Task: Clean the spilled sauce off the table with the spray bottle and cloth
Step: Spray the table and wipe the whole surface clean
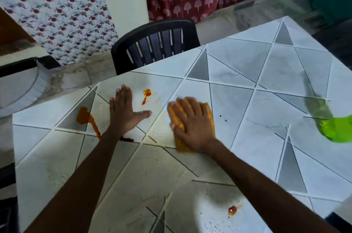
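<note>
L hand (123, 112) lies flat on the tiled table (247, 72), fingers straight, thumb spread wide, holding nothing. R hand (192, 128) presses flat, fingers straight, on an orange cloth (210, 113) mid-table, just right of the L hand. Sauce: a big orange patch (82, 116) left of the L hand w/ a streak running nearward to the wrist; a small splotch (146, 93) between the hands, a bit farther off; a red drop (232, 209) near the R forearm (water beads beside it). At the right edge, a green spray bottle (323, 118), blurred, prob. lying on its side, well apart from the cloth. Black plastic chair (156, 42) at the table's far side.
</note>
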### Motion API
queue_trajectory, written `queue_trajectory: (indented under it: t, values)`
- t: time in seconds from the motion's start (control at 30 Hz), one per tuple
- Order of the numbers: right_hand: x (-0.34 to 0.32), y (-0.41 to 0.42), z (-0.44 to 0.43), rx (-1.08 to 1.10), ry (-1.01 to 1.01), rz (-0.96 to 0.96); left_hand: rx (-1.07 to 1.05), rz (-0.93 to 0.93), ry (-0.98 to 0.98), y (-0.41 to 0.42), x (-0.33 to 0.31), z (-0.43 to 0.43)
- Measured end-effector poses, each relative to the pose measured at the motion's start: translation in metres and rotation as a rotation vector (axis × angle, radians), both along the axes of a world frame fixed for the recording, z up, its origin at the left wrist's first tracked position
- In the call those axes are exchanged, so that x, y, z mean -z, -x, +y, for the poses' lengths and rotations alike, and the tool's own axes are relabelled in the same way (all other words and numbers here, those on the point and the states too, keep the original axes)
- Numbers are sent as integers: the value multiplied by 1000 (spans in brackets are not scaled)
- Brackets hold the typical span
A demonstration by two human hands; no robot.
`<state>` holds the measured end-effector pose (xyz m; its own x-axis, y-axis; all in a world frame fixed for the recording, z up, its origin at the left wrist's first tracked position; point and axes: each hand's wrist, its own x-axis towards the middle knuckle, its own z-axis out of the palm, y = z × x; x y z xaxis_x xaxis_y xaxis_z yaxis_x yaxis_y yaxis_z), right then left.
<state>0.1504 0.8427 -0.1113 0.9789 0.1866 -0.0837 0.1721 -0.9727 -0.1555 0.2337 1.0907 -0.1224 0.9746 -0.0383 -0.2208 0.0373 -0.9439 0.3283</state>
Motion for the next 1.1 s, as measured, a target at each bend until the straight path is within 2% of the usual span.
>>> queue_trajectory:
  t: [0.07,0.13,0.27,0.37,0.43,0.53,0.67,0.73,0.8,0.87,0.93,1.0,1.1]
  values:
    - [-5,53,-17,-125,0,18,-32,19,29,0,-4,-5]
    - [-3,83,-59,-103,9,18,-91,3,68,7,-10,-15]
    - [3,51,-125,334,20,14,-274,-65,185,41,-20,-46]
    - [5,-1,-100,461,-13,1,-197,-4,234,68,-16,-69]
    - [7,-4,-73,354,-5,6,-131,31,205,84,-15,-81]
    - [7,51,-55,64,-5,-13,-52,35,141,101,-12,-86]
    - [-1,136,-96,-159,38,43,-16,41,185,102,-8,-80]
    - [-1,148,-140,-128,53,52,-5,45,188,103,-8,-79]
    - [1,134,-170,58,51,67,2,25,175,105,-9,-80]
    - [4,105,-170,298,35,39,4,28,156,104,-9,-81]
    - [6,81,-144,421,4,31,-3,46,149,103,-10,-82]
    - [9,81,-111,333,13,36,-1,47,140,103,-14,-82]
    - [4,132,-83,45,7,35,-23,-15,115,117,-18,-85]
